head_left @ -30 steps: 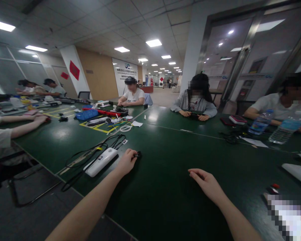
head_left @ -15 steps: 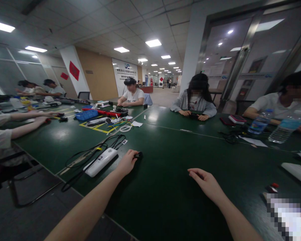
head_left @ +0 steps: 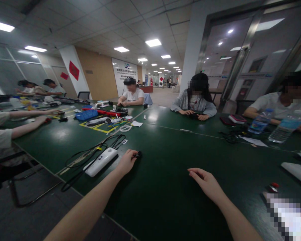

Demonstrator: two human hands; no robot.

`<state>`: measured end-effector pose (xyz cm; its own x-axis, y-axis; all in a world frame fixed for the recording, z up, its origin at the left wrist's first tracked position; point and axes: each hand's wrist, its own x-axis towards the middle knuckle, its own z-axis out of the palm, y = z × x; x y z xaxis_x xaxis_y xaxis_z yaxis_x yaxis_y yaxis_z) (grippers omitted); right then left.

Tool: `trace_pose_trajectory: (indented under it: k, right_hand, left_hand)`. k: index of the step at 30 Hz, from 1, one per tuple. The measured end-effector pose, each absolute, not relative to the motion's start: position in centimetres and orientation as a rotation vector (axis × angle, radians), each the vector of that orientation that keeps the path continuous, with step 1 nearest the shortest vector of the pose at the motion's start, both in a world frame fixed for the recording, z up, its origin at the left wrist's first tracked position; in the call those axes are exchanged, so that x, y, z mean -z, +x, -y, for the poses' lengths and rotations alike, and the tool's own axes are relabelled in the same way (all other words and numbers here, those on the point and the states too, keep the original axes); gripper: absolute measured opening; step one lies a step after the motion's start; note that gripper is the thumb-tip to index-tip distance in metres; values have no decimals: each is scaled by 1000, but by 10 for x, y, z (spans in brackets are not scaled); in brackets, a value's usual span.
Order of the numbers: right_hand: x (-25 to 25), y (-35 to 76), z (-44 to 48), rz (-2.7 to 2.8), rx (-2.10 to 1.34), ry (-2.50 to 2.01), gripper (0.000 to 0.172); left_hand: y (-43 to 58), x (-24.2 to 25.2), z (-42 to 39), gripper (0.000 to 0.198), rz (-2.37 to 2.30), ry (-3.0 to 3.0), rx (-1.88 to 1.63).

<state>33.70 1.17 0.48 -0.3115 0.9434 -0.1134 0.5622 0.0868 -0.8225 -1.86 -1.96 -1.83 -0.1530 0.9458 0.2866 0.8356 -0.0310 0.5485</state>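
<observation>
My left hand (head_left: 127,162) rests on the green table (head_left: 165,201), its fingers closed on a small black object (head_left: 138,154). Just left of that hand lies a white power bank (head_left: 101,162) marked 2, with black cables (head_left: 77,164) looped around and across it. My right hand (head_left: 203,179) is over the table on the right, thumb and fingers pressed together; whatever might be between them cannot be made out.
A blue tray (head_left: 86,114), a coiled white cable (head_left: 125,128) and a paper piece (head_left: 136,124) lie farther off. Two bottles (head_left: 284,129) stand at the right. A red-and-black item (head_left: 273,187) lies near the right edge. Several people sit around the table.
My hands have hardly moved. Across the table, the hands of the seated people have shifted slightly.
</observation>
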Motion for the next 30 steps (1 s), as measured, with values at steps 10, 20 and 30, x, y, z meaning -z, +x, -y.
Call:
trace_pose_trajectory:
  k: [10,20,30]
  right_hand:
    - [-4,338,-12,1915,-1131,-1491,35]
    - [-2,339,-14,1928,-1145,-1496,36]
    - [-3,337,-13,1911,-1134,-1514,35]
  left_hand:
    - [-20,18,19,27,-2148,2013,-856]
    - [-25,20,16,20,-2148,1963,-977]
    - [-16,11,23,19,-2157,2009,-889]
